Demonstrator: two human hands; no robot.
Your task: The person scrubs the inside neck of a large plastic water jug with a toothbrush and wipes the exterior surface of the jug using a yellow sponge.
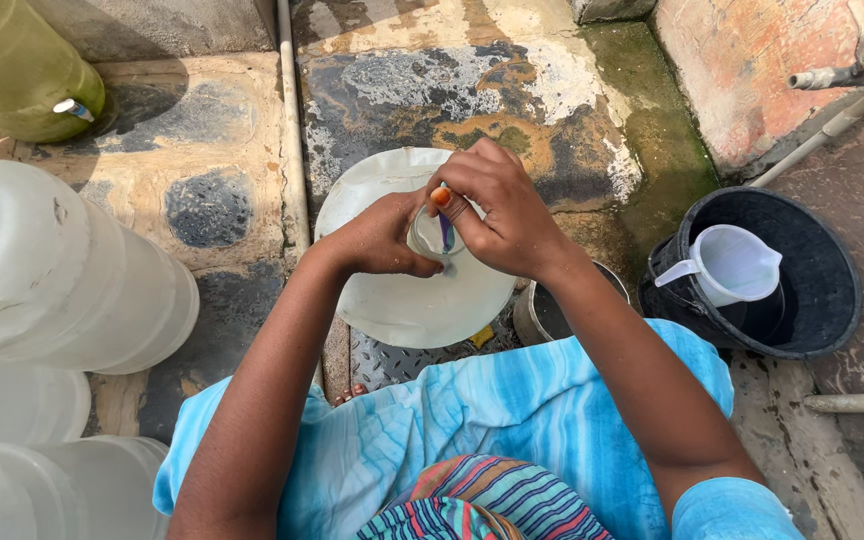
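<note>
Item: large translucent water jug (407, 300), upright on the stained concrete floor (202, 150) just before your knees.

Left hand (387, 240): curled about the jug's neck (430, 238), gripping it.

Right hand (502, 215): fingers bent over the mouth of the neck, pinching something there; what it is you cannot tell.

Nearby: black bucket (812, 300) to your right, holding a white plastic pitcher (732, 262); a metal pot (542, 312) between bucket and jug; more translucent jugs (52, 270) lying at your left; a white pipe (292, 130) running along the floor.
</note>
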